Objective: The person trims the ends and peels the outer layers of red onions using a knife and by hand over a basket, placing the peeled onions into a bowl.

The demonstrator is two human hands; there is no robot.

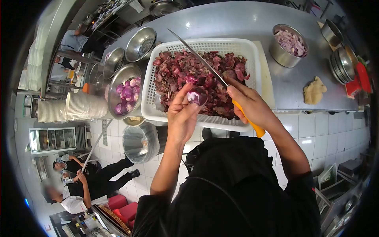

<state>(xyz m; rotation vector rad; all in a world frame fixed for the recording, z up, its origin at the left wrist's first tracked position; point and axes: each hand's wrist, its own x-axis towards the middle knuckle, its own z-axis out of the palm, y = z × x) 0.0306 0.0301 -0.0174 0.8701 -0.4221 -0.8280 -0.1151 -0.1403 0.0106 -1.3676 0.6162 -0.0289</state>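
My left hand (183,114) holds a partly peeled red onion (197,96) between thumb and fingers, above a white perforated basket (254,75) heaped with dark red onion skins (173,73). My right hand (249,103) is wrapped round the yellow handle of a long knife (201,59), its blade pointing up and to the left over the basket. The onion is just left of the blade's lower end. A steel bowl (114,87) of peeled purple onions (127,93) stands to the left of the basket.
A steel pot (285,61) of sliced onion, a crumpled tan cloth (314,90) and stacked bowls (342,65) are to the right. Further bowls (141,43) and stacked tubs (85,106) are at left. A lined bin (140,142) stands below. A person (75,199) holds a pole at lower left.
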